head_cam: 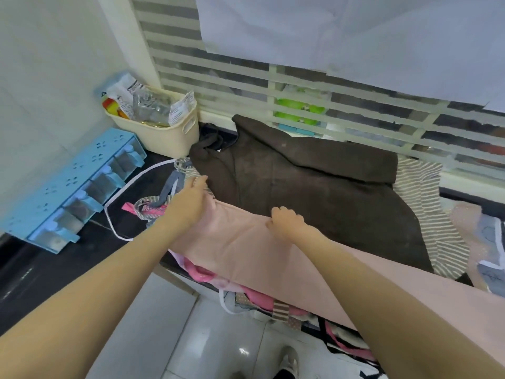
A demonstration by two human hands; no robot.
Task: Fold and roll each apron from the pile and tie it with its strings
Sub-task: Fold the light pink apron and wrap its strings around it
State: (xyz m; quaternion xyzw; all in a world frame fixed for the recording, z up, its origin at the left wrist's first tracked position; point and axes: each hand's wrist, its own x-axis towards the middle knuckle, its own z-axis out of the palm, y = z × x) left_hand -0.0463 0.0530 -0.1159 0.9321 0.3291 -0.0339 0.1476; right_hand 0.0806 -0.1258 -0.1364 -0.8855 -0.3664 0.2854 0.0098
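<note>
Folding looks barely begun to me: my left hand (191,199) lies flat, fingers straight, on the peach cloth apron (246,247) draped over the dark tabletop (32,272) edge, my right hand (287,218) pinches its upper hem, and rolling and tying remain.

Lighting: bright, even, diffuse daylight through the striped window blind (300,86) ahead; shadows soft and faint. Glare: small white highlights on the glossy floor tiles (243,351). Image quality: slightly soft throughout, with wide-angle bending of straight lines and stretched forearms toward the edges.
</note>
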